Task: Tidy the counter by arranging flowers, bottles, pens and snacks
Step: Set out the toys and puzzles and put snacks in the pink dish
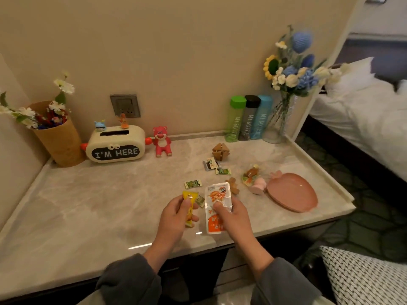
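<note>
My left hand (pixel 175 219) grips a yellow snack packet (pixel 189 203) above the marble counter (pixel 99 205). Beside it, my right hand (pixel 234 216) pinches a white and orange snack packet (pixel 217 194). Several small green-labelled candies (pixel 193 184) lie just beyond my hands. A pink carrot-shaped plate (pixel 293 192) lies to the right, with a clear wrapped snack (pixel 251 173) at its left. Three bottles, green (pixel 235 118), dark (pixel 248 117) and blue (pixel 261 116), stand at the back wall beside a glass vase of blue and white flowers (pixel 297 69).
A paper cup of white flowers and pens (pixel 59 137) stands in the back left corner, next to a cream "I'M HERE" box (pixel 115 144) and a pink bear figure (pixel 161 140). A wooden puzzle (pixel 220 151) and a pink toy (pixel 258 187) sit mid-counter. A bed (pixel 363 119) lies right.
</note>
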Tool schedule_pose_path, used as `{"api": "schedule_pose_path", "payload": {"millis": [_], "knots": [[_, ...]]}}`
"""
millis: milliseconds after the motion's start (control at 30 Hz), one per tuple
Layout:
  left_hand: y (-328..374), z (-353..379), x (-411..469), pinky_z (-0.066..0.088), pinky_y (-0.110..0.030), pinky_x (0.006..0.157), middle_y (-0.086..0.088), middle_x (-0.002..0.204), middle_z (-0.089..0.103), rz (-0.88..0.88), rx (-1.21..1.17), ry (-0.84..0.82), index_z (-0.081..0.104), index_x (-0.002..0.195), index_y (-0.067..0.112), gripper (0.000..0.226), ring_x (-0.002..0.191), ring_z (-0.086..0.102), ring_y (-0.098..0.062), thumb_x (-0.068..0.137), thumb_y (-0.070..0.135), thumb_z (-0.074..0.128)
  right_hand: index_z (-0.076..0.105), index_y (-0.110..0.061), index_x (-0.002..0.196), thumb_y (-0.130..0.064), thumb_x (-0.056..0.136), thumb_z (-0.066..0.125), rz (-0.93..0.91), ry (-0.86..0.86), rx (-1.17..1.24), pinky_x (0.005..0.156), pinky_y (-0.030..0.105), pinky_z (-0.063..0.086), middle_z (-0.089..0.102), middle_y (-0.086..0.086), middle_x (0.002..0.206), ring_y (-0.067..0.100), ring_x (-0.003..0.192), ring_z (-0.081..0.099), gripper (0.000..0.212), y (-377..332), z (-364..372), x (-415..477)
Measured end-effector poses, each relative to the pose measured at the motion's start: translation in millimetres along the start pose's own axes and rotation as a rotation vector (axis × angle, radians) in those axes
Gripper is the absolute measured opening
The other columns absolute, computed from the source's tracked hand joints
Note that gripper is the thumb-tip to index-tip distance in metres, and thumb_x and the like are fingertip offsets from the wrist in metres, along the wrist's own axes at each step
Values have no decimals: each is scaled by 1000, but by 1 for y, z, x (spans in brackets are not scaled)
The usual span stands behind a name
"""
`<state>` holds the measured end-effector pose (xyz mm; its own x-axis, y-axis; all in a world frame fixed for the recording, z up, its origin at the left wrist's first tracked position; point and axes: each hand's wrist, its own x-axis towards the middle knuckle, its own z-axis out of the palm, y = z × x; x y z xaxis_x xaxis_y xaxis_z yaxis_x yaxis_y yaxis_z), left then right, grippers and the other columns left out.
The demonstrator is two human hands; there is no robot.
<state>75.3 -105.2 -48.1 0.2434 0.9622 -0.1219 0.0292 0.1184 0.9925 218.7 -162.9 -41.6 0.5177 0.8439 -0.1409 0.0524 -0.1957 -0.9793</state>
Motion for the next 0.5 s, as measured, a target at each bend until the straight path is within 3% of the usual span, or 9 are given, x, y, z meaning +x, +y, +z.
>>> {"api": "schedule_pose_path", "payload": {"millis": [133,267,367,433,500], "knots": [[24,59,26,49,-24,47,-4,84,68,26,41,-181,61,98,17,19,52,59,-6,101,23,43,65,-26,95,-15,91,64,-43,172,24,69,22,56,74,-4,91,8,80,71,12,-10,-46,20],[38,101,43,49,-19,52,-7,93,68,26,46,-300,59,102,20,19,69,61,-10,101,24,41,63,-30,103,-18,94,59,-1,293,26,59,15,54,72,-8,90,2,75,70,16,-14,-80,40],[39,132,56,50,-14,56,-2,102,67,-9,66,-429,58,110,27,21,79,62,-9,101,19,40,57,-38,94,-12,95,52,10,368,2,54,12,50,68,-15,85,0,71,69,27,-13,-107,54],[36,150,64,53,-15,69,5,106,66,-17,119,-495,55,120,33,30,89,63,-7,100,16,41,55,-39,94,-11,96,51,33,400,-37,60,15,51,65,-16,89,4,75,68,28,-13,-123,61],[33,169,70,52,-12,71,14,108,65,-30,150,-563,51,122,37,33,92,63,1,99,15,44,58,-34,107,-10,94,54,22,432,-96,72,24,54,65,-11,97,6,87,65,27,-11,-139,68]]}}
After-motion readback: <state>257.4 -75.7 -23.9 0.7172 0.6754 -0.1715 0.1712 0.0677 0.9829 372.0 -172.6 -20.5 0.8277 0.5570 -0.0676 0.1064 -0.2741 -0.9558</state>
